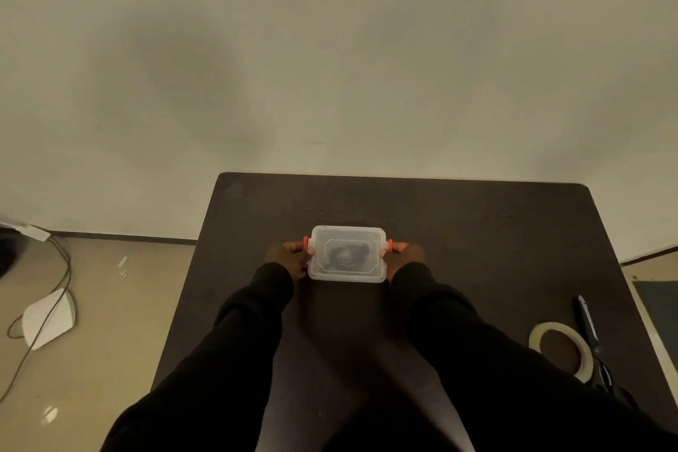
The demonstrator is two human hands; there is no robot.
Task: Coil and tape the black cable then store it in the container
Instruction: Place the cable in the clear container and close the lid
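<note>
A clear plastic container (347, 253) sits on a dark table (477, 231), its lid on, with a coiled black cable (343, 252) showing dimly inside. The left hand (288, 257) and right hand (403, 256) grip its two ends at the orange latches (305, 243). A tape roll (561, 349) and scissors (590, 334) lie touching near the right edge.

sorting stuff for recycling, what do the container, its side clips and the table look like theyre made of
Container: looks like translucent frosted plastic, since the dark coiled cable shows blurrily through the lid. Side clips: opaque orange-red, probably plastic too. Table: dark matte top with faint grain-like streaks, perhaps wood or wood-look laminate; the view cannot settle which.
</note>
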